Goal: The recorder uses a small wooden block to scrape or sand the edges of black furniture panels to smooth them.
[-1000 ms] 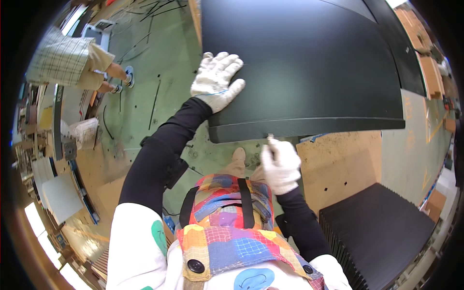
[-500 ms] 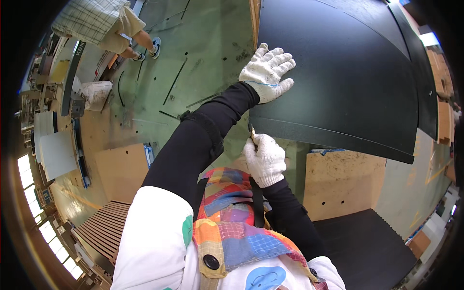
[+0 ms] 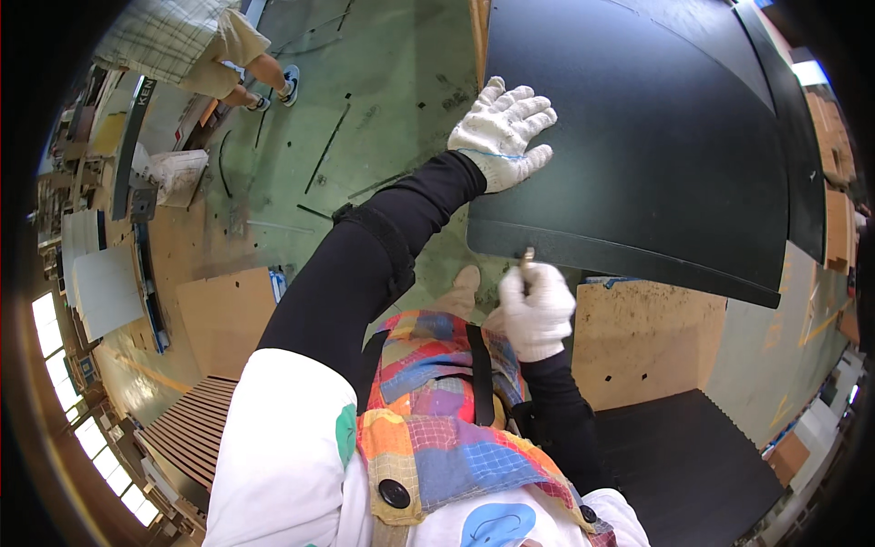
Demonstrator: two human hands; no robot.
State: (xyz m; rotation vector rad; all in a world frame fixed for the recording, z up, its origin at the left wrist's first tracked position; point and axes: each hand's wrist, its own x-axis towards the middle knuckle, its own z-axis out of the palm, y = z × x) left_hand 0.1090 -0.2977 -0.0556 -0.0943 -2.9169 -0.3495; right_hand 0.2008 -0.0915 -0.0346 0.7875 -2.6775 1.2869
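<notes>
A large black panel [image 3: 638, 155] lies in front of me, with a narrow strip [image 3: 629, 264] along its near edge. My left hand [image 3: 503, 132], in a white knit glove, rests flat on the panel's left side with the fingers spread. In its matching glove, my right hand [image 3: 536, 310] is closed just below the near edge, right of the panel's near-left corner. A small brownish hand tool [image 3: 528, 257] pokes up from its fist and meets the edge strip; most of the tool is hidden and its exact kind is unclear.
Tan boards [image 3: 647, 333] and a dark stacked sheet [image 3: 684, 465] lie below the panel to the right. Dark offcut strips [image 3: 328, 146] are scattered on the green floor. Another person [image 3: 200, 50] stands at the far left. Slatted brown pieces [image 3: 196, 424] lie at lower left.
My right hand has moved right along the near edge, from the panel's corner, with the small tool still in it. My left hand stays in place on the panel.
</notes>
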